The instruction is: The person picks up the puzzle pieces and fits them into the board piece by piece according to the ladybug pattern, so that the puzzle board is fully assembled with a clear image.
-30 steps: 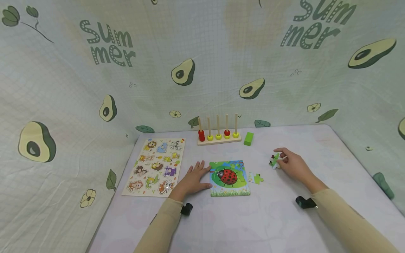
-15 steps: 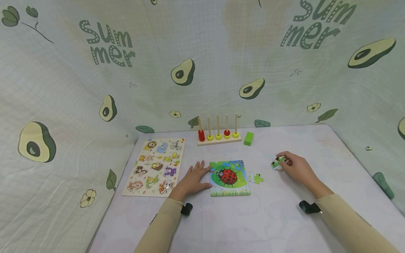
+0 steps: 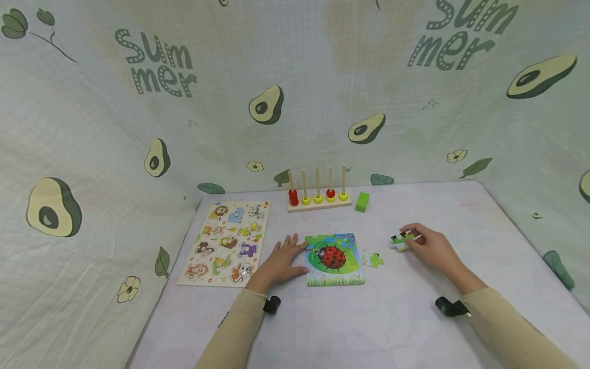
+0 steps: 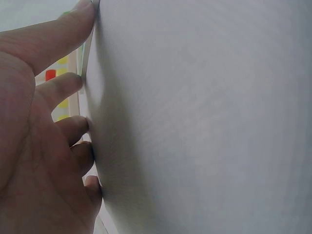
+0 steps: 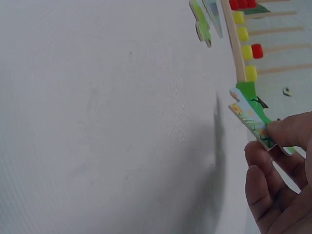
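Note:
My right hand (image 3: 430, 248) pinches a jigsaw piece (image 3: 399, 241) between thumb and fingers, above the table; the right wrist view shows green, white and yellow print on the piece (image 5: 251, 117). With spread fingers, my left hand (image 3: 280, 264) rests on the table, its thumb and index fingertips touching the left edge of a square ladybug picture board (image 3: 333, 260). Beside the board's right edge lies a loose jigsaw piece (image 3: 373, 259), green and pale. In the left wrist view the left hand's fingertips (image 4: 78, 80) meet the surface edge-on.
A wooden animal puzzle board (image 3: 224, 243) lies to the left. At the back stands a peg rack (image 3: 319, 205) with red and yellow beads, and a green block (image 3: 362, 202) is right of it. A printed cloth (image 3: 313, 61) hangs behind the table.
My right hand first drew slightly right and toward me, then shifted a little left, while the jigsaw piece turned in its fingers. The left hand and the ladybug board stayed put.

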The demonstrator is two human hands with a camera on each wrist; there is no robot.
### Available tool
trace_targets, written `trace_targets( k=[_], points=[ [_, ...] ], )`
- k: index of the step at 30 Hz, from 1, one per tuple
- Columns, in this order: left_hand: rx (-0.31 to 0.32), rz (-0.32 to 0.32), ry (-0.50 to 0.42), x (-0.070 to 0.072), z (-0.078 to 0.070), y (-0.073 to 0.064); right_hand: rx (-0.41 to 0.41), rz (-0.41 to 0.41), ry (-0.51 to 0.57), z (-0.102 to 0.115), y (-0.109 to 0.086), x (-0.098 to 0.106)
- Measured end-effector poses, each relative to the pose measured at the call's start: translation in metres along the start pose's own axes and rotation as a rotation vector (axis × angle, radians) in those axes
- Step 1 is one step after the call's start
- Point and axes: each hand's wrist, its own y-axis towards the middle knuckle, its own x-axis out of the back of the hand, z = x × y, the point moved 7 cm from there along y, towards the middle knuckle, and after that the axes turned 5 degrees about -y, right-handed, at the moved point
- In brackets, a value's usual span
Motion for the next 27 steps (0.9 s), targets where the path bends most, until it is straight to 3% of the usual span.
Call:
trace_targets(
  k=[7,27],
  points=[
    [-0.001,0.005,0.005,-0.001,0.002,0.001,0.042,-0.022,0.046,0.011,-0.002,-0.001],
    [0.004,0.005,0.01,-0.002,0.003,0.001,0.068,0.059,0.169,0.037,-0.013,-0.018]
  ],
)
